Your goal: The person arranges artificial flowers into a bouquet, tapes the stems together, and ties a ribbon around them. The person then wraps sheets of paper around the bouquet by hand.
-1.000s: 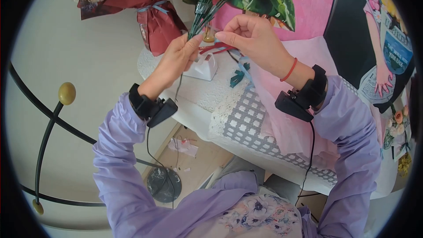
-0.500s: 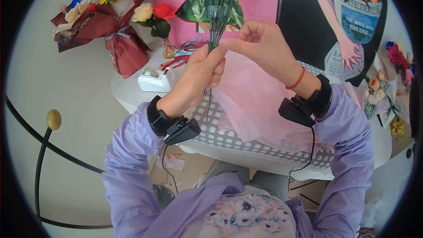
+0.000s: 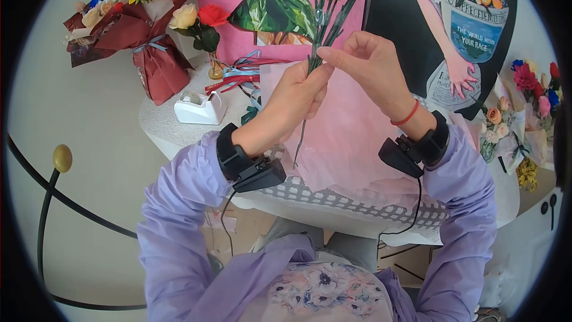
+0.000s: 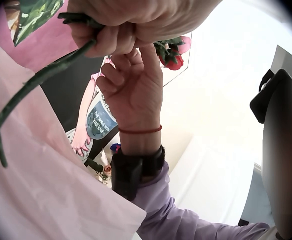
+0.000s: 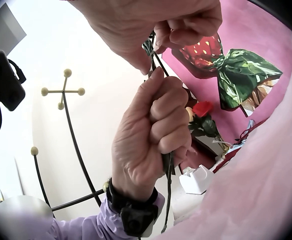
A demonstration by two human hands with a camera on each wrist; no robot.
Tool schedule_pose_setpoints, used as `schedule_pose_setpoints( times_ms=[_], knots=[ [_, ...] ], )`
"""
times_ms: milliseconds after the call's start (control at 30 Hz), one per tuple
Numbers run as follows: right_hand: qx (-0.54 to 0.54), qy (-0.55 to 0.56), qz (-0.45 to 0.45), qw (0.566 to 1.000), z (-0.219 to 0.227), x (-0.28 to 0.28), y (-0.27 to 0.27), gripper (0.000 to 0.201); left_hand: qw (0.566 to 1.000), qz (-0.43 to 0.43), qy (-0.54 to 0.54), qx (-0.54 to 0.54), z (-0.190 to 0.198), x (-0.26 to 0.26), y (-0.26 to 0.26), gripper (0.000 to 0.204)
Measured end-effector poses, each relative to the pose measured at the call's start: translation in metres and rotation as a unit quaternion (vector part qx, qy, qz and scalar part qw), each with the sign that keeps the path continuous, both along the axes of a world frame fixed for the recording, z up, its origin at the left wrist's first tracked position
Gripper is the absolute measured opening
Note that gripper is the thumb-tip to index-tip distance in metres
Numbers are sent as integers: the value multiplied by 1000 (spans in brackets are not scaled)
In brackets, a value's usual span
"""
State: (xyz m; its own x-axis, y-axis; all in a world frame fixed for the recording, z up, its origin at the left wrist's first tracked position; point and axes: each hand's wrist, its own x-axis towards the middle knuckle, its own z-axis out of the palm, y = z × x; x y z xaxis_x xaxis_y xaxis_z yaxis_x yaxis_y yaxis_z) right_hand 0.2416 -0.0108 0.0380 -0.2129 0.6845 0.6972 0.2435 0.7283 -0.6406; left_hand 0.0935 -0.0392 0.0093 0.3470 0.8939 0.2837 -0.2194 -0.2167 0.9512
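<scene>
A bundle of green artificial flower stems (image 3: 325, 27) stands upright in front of the body, with a shiny clear band around it. My left hand (image 3: 295, 95) grips its lower part with curled fingers, and one long thin stem (image 4: 41, 75) hangs out below the fist. Just above, my right hand (image 3: 375, 65) pinches at the stems, its thumb and a fingertip on either side of them in the right wrist view. The flower heads are beyond the head view's top edge; red blooms (image 4: 173, 60) show past the hands in the left wrist view.
Pink wrapping sheets (image 3: 345, 149) cover the table's middle. A white tape dispenser (image 3: 199, 107) stands left, near ribbons (image 3: 253, 62) and a small vase (image 3: 215, 70) with two roses. A wrapped bouquet (image 3: 155, 59) lies behind. More bouquets (image 3: 494, 119) are at right.
The head view has turned, so the table items sit further left. Both hands and the stems have come nearer the middle; the right fingers, earlier apart from the stems, are now at them.
</scene>
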Motion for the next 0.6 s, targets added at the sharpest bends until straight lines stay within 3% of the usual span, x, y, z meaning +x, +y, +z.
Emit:
schedule_pose_setpoints(
  times_ms=[300,600],
  knots=[
    [-35,-46,1,998,2,6,8,37,999,11,7,40,-4,1,3,18],
    [-10,-191,-132,973,14,6,-1,54,996,27,42,68,-6,6,4,22]
  ],
)
